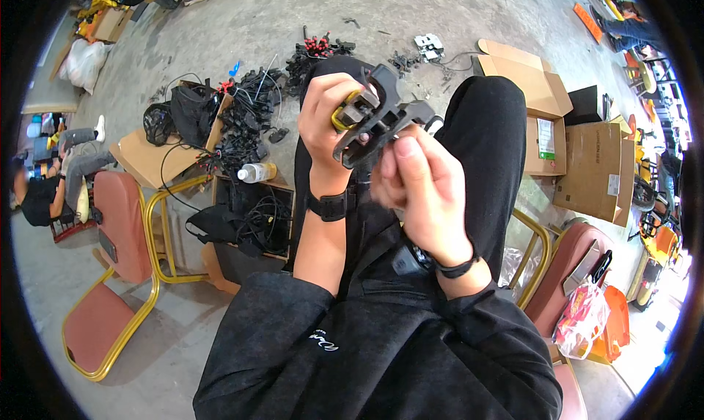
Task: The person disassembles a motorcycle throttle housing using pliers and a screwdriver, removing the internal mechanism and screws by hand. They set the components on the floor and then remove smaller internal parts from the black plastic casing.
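Above my lap, my left hand (326,115) is closed around a black bracket-like part (378,126) with curved arms and openings. Against the same palm sits a yellow-and-metal piece (352,112), perhaps the head of a tool; its lower end is hidden by my fingers. My right hand (422,178) is at the part's near right side, thumb and forefinger pinched together at its edge. Whatever lies between those fingertips is too small to make out.
Left of my legs are a heap of black parts and cables (253,115), a bottle (257,173) and a chair (121,229). Cardboard boxes (594,170) and another chair (572,266) stand to the right. A person (44,192) sits at far left.
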